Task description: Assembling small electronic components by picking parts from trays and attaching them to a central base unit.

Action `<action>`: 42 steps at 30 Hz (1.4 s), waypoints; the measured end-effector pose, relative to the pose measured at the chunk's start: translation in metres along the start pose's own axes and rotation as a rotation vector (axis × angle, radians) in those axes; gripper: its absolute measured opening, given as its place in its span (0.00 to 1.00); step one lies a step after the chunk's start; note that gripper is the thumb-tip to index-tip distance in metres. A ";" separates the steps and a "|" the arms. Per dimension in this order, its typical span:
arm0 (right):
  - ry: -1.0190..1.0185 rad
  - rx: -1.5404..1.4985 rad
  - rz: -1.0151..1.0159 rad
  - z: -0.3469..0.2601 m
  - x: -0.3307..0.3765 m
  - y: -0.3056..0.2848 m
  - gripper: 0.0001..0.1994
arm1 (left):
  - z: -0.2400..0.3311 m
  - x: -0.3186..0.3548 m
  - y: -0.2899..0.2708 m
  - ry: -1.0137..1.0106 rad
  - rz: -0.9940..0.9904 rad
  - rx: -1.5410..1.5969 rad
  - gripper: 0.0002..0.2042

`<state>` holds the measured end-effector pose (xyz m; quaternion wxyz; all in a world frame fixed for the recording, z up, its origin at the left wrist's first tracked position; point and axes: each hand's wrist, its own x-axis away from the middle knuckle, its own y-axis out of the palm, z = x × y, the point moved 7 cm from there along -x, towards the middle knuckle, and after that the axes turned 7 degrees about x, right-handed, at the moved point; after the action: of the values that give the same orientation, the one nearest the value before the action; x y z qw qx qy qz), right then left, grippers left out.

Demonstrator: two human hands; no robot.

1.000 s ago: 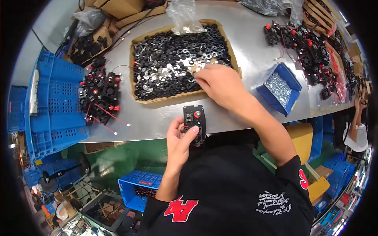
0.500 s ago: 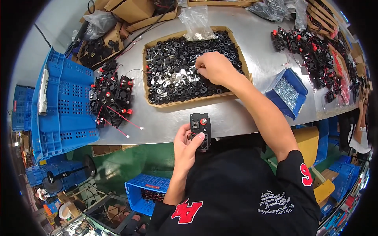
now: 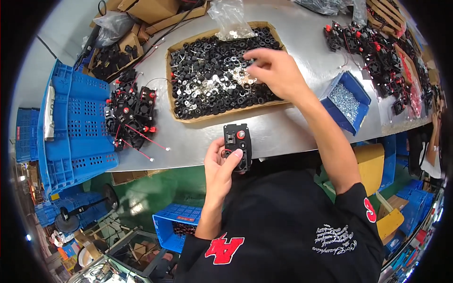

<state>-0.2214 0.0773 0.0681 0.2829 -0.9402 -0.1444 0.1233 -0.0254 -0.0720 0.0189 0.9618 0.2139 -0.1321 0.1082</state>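
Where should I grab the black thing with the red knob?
Probably pinch the upper end of the black thing by its two straight edges, coming from the far side. That end looks bare, while the left hand holds the lower part. Avoid the red knob, which sits between those edges.

I record a blue crate (image 3: 68, 137) with perforated walls at my left. Beyond it, I find a plastic bag (image 3: 114, 27) near a carton (image 3: 155, 10). Lower down, I note a smaller crate (image 3: 163, 232) and green flooring (image 3: 146, 191); at my right, a yellow chair (image 3: 370, 165).
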 end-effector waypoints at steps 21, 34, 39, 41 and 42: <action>0.404 -0.723 -0.359 -0.006 0.140 0.044 0.07 | -0.002 0.001 0.022 0.044 -0.085 -0.020 0.20; 0.288 0.643 0.451 0.030 0.126 -0.170 0.09 | -0.014 -0.004 0.031 -0.082 -0.105 0.044 0.20; 0.225 0.850 0.084 0.076 0.131 -0.154 0.11 | -0.018 -0.005 0.029 -0.108 -0.093 0.010 0.19; 0.239 0.894 0.058 0.076 0.128 -0.151 0.10 | -0.018 -0.006 0.031 -0.100 -0.090 -0.010 0.18; 0.251 0.932 0.031 0.076 0.127 -0.148 0.08 | -0.018 -0.005 0.031 -0.101 -0.091 -0.012 0.18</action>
<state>-0.1567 0.2767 0.0719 0.6873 -0.7231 -0.0245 0.0646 -0.0345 -0.0377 0.0131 0.9591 0.2193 -0.1711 0.0528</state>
